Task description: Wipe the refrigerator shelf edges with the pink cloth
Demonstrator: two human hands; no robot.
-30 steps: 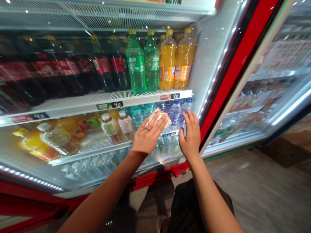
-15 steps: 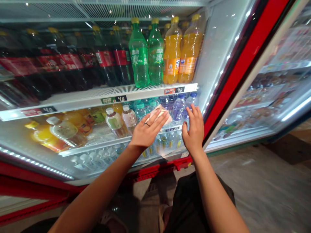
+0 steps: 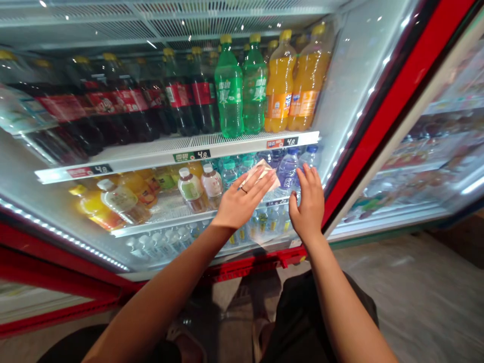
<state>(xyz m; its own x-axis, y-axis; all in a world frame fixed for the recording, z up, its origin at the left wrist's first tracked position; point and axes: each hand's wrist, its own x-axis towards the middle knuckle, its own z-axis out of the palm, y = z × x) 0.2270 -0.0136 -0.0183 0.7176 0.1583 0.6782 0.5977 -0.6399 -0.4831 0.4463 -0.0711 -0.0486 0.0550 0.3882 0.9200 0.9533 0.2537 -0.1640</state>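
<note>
Fingers stretched and lying together, my left hand (image 3: 244,199) presses a pale folded cloth (image 3: 269,176) flat against what looks like the glass front of a drinks fridge. A ring shows on one of its fingers. To the right, my right hand (image 3: 309,201) is raised with its palm towards the fridge, thumb apart from the fingers and nothing visible in it. Whether it touches the glass I cannot tell. Behind my hands are a purple-tinted bottle (image 3: 288,166) and a teal-capped bottle (image 3: 229,173), both partly covered.
Cola bottles (image 3: 128,96), green soda bottles (image 3: 229,93) and orange soda bottles (image 3: 278,83) stand on the upper shelf (image 3: 151,160). Juice bottles (image 3: 124,201) fill the left below. A red frame (image 3: 393,101) borders the fridge on the right, beside another lit fridge (image 3: 408,151).
My view has shifted left, so the fridge and both hands appear farther right. My left hand stays on the cloth at about the same place, and my right hand keeps its pose.
</note>
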